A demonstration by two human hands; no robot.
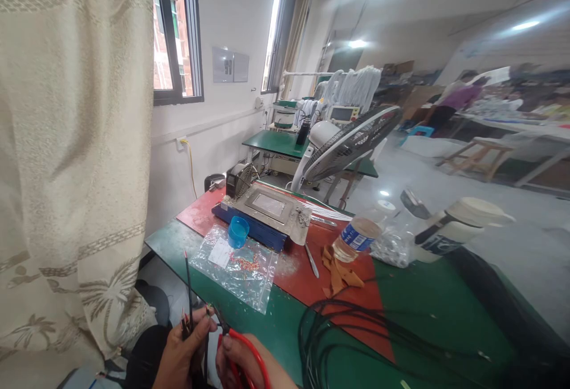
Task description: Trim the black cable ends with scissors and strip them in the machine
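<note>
My left hand (180,356) sits at the bottom edge and pinches thin black wires (189,285) with red tips that stick upward. Close beside it, my right hand (249,362) grips a red-handled tool (249,347) whose jaws point toward the wire ends. Both hands hover just in front of the green table's near edge (173,245). A clear plastic bag (236,267) with small orange-red parts lies on the table just beyond them. A blue cap (238,232) rests at the bag's far end.
A coil of black cables (356,335) lies at right. A small machine with a screen (267,208), a plastic bottle (358,236), a white cup (458,223) and a tilted fan (351,142) stand farther back. A curtain (71,157) hangs at left. A person works far right.
</note>
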